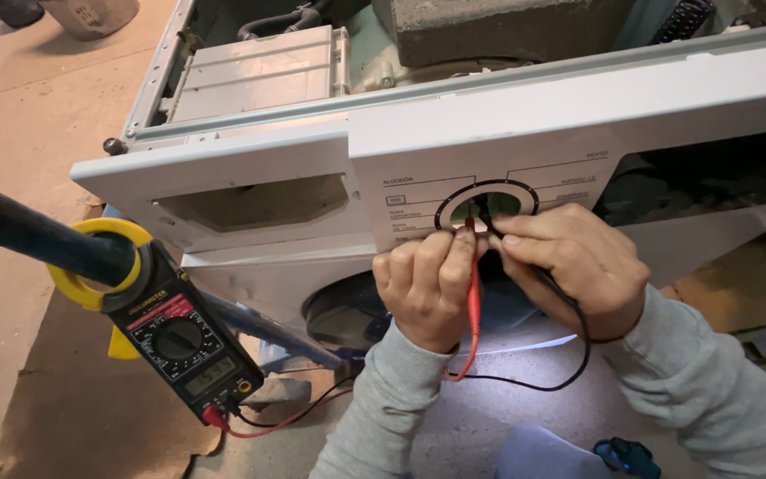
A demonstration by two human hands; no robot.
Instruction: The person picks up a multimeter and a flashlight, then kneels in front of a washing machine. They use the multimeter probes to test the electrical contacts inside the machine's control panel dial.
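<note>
My left hand (429, 286) grips a red test probe (472, 293), its tip pushed into the round dial opening (488, 205) of a white washing machine control panel (569, 133). Close beside it, my right hand (574, 264) pinches a black test probe (489, 229) at the same opening. Red and black leads (507, 383) run from the probes down across the floor to a black and yellow clamp meter (179, 341) at lower left. The meter's yellow jaw is hooked over a dark blue bar (28, 232).
The machine's top is off, showing a grey concrete block (498, 27) and a detergent drawer housing (254, 71). An empty drawer slot (254, 202) gapes left of the dial. The round door (347, 315) is below. Cardboard (73, 399) covers the floor. A small blue object (627, 455) lies near my knee.
</note>
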